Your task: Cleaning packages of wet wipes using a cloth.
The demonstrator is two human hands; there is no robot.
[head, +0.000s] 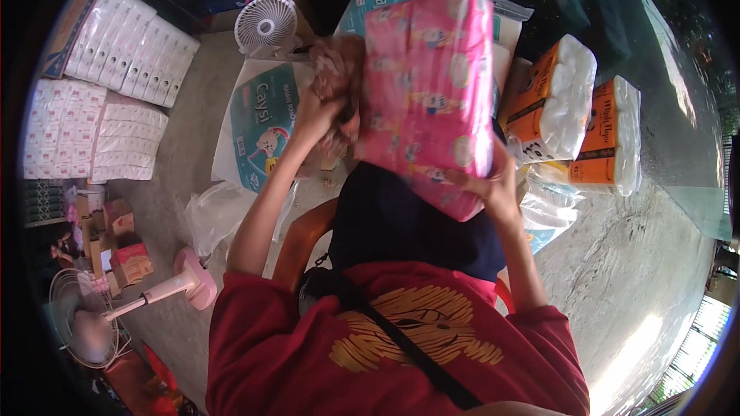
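A pink plastic-wrapped bundle of printed packs (430,92) stands tilted above my lap, slightly blurred. My right hand (488,179) grips its lower right corner, thumb across the front. At its left side, my left hand (324,112) is bent around crumpled brownish, shiny material (341,75); the fingers are partly hidden and blurred, so its exact hold is unclear. Left of the bundle lies a teal and white printed plastic package (263,121), near my left forearm. Another teal and white package (376,3) shows behind the bundle's top.
A small white fan (266,26) stands ahead on the left. Orange-labelled tissue roll packs (555,98) are at the right. White wrapped packs (130,46) are stacked at the far left. A clear plastic bag (222,216) and a pink-based fan (193,280) are on the floor.
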